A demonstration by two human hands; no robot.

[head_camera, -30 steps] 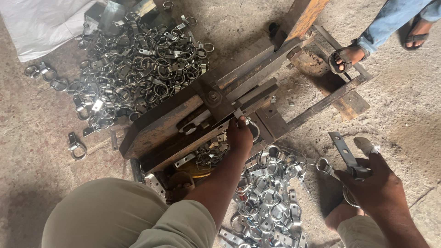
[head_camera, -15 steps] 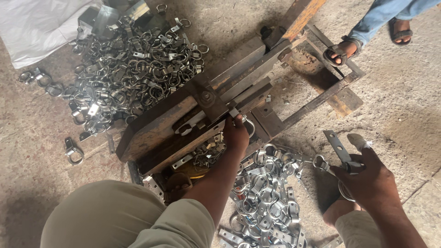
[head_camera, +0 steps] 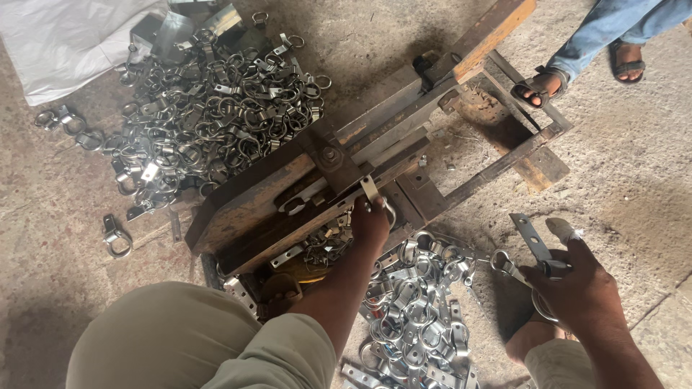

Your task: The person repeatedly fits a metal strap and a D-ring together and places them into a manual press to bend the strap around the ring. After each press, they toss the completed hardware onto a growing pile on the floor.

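- Since a moment ago, our left hand [head_camera: 370, 222] has barely shifted on the press [head_camera: 317, 180], fingers closed around a clip [head_camera: 373, 194] at its near edge.
- Our right hand [head_camera: 577, 284], right of the press, grips a flat strap [head_camera: 532, 241] with a ring.
- Near the press, by our knees, lies a clip pile [head_camera: 411, 317]; beyond it, a bigger heap [head_camera: 209, 108].

I see one package only: a white plastic sack [head_camera: 68, 43], crumpled and lying flat on the floor, far up and to the left of my left hand [head_camera: 370, 225]. I see no labels, signs or screens.
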